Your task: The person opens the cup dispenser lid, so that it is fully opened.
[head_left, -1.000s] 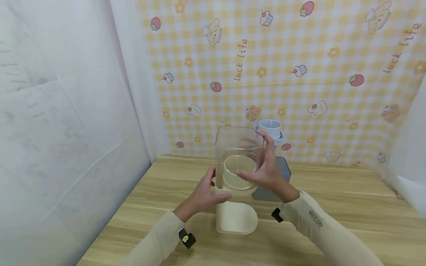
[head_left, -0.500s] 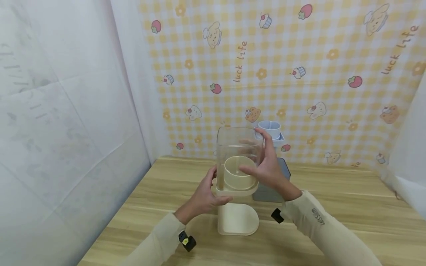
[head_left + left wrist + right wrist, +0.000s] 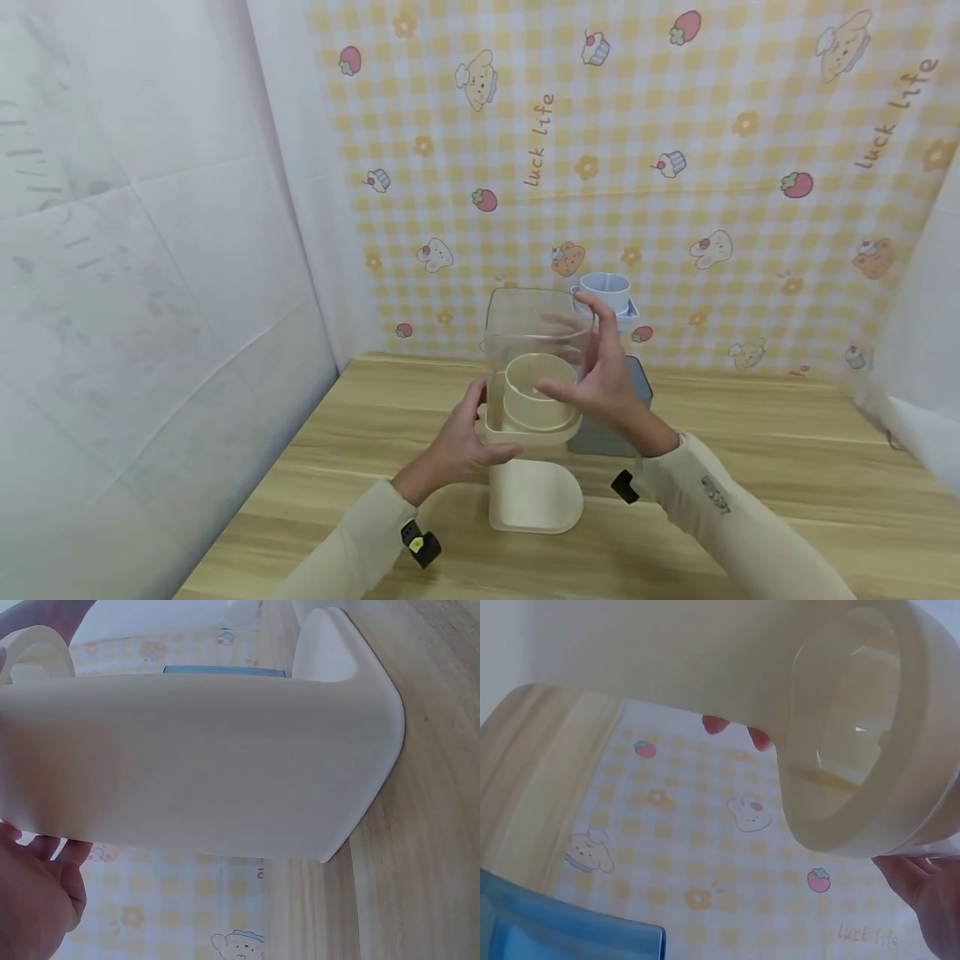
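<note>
A cream plastic stand, like a pet feeder's, rises from the table on a rounded base (image 3: pixel 536 504); its broad upright panel (image 3: pixel 187 765) fills the left wrist view. A clear square container (image 3: pixel 517 321) sits upside up at the stand's top, around a cream ring-shaped cup (image 3: pixel 534 408). My left hand (image 3: pixel 465 442) grips the stand's top from the left, thumb in front, fingers behind. From the right, my right hand (image 3: pixel 611 387) holds the container, thumb across its front and fingers round its far side. The ring's opening (image 3: pixel 847 742) shows from below in the right wrist view.
Behind my right hand stands a similar blue stand with a blue cup (image 3: pixel 606 292) on top and a grey-blue base (image 3: pixel 603 437). A patterned cloth (image 3: pixel 637 167) hangs at the back of the wooden table (image 3: pixel 360 492), and a white sheet (image 3: pixel 172 292) lines the left side.
Both hands keep their hold on the stand and the clear container. The container tips slightly and then tips back; the head view shifts a little.
</note>
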### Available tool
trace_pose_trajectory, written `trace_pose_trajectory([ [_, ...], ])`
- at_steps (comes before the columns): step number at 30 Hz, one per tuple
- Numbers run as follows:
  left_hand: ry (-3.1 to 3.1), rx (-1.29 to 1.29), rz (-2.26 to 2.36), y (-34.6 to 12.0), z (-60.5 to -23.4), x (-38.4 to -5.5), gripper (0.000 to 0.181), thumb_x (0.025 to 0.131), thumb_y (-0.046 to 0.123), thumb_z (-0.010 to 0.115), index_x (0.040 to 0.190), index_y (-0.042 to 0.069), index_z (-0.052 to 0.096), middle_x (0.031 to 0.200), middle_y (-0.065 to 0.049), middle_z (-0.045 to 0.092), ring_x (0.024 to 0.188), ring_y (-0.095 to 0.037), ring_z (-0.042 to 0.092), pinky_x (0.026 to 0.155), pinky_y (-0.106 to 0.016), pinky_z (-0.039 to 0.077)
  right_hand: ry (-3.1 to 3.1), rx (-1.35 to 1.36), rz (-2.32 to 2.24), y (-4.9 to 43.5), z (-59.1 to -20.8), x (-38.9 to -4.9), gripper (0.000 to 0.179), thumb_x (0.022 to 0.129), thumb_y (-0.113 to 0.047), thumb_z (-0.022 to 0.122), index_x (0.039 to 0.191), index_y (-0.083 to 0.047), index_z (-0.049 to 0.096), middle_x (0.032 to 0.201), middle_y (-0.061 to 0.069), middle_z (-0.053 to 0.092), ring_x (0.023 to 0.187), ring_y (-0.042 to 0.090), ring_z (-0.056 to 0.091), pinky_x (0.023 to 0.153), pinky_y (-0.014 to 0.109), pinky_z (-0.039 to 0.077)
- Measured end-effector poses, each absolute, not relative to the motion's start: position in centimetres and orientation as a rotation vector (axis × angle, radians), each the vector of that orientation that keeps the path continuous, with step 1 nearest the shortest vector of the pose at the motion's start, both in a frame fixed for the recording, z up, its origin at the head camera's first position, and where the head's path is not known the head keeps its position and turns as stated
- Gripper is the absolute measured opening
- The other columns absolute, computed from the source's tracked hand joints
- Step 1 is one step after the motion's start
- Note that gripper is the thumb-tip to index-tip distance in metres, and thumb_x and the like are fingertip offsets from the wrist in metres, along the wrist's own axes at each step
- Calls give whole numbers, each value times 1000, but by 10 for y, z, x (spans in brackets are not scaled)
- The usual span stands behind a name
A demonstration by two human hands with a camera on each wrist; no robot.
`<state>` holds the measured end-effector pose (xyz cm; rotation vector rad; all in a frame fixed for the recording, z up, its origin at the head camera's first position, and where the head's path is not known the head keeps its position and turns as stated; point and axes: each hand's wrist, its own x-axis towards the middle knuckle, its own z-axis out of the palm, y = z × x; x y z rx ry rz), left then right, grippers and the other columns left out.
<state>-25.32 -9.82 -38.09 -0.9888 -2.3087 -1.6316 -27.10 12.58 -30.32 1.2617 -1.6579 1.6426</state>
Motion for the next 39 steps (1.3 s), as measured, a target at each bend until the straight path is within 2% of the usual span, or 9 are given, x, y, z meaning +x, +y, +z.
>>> trace_pose_trajectory([
  [3,-2288,-983,-1643,-97,-382,-253,88,76,21,86,146,9,35,127,-6,54,117,-25,48,92,-45,43,-1708,1213,1682,127,-303,-272,109,75,-38,87,149,1,18,133,29,53,106,22,67,90,38,54],
  [8,-2272,-993,-1657,-97,-382,-254,90,75,16,86,147,8,33,129,-8,53,119,-25,47,97,-51,40,-1692,1220,1726,127,-301,-273,105,75,-34,88,150,-4,21,133,28,54,106,26,67,90,41,54],
  [14,-2314,-1002,-1662,-98,-379,-253,92,77,15,85,149,7,29,131,-10,50,118,-25,47,93,-50,46,-1586,1316,1690,125,-301,-272,107,73,-31,89,145,4,18,134,32,49,114,27,62,91,45,53],
  [19,-2327,-993,-1650,-99,-378,-253,92,77,16,85,149,6,28,131,-11,49,119,-27,46,94,-51,44,-1595,1327,1647,125,-299,-274,107,74,-33,88,141,10,17,133,33,48,114,24,62,89,44,54],
  [25,-2333,-965,-1673,-97,-379,-252,93,76,17,85,149,7,28,132,-9,48,121,-24,45,99,-49,40,-1678,1260,1744,129,-298,-275,103,77,-30,86,144,7,17,134,40,45,108,36,65,87,43,55],
  [27,-2335,-958,-1670,-96,-379,-251,93,76,16,85,149,7,28,133,-9,48,121,-24,44,102,-49,38,-1690,1240,1780,130,-298,-274,101,78,-29,86,145,4,19,135,36,47,107,38,65,87,40,55],
  [32,-2339,-963,-1628,-96,-379,-251,94,75,15,85,149,6,27,133,-10,49,121,-25,46,103,-50,37,-1596,1313,1751,128,-299,-275,101,76,-30,87,145,3,20,135,33,48,111,30,63,87,39,55],
  [35,-2336,-980,-1621,-96,-378,-251,94,76,16,85,149,5,27,133,-12,49,121,-27,46,102,-50,39,-1546,1351,1707,128,-300,-275,104,76,-29,87,143,8,18,132,40,45,113,28,62,87,37,56],
  [39,-2325,-982,-1629,-96,-379,-252,93,77,17,85,149,5,27,133,-11,48,121,-27,46,100,-50,40,-1582,1323,1698,128,-298,-275,108,75,-33,88,143,11,17,131,45,41,112,25,63,85,42,56],
])
